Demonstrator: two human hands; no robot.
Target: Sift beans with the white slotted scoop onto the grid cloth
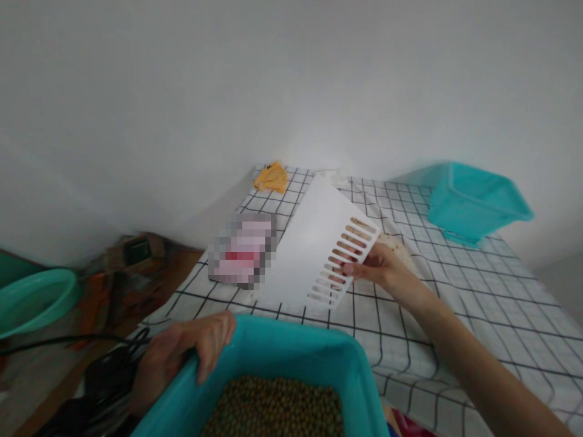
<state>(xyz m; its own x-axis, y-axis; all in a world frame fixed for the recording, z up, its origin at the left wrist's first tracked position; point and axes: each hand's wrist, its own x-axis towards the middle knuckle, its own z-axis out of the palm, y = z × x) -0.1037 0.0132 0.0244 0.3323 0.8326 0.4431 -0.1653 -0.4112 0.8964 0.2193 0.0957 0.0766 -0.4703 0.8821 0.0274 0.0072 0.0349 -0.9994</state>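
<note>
My right hand (373, 264) pinches the slotted edge of a thin white plastic sheet (300, 243), which has a row of long slots along its right side. The sheet leans over the table at a tilt. My left hand (191, 343) is hooked over the left rim of a teal plastic bin (291, 331), its fingers curled on the edge. Many small round greenish-brown pellets (277, 406), of a kind I cannot tell, cover the bottom of the bin. Beyond my right hand, a few yellowish bits (390, 243) lie on pale cloth.
A black-and-white checked tablecloth (460, 285) covers the table against the wall. On it are a second teal bin (478, 200) at the right, a yellow cloth or bag (272, 178) and a blurred-out flat object (243, 250). A green basin (39, 303) stands left.
</note>
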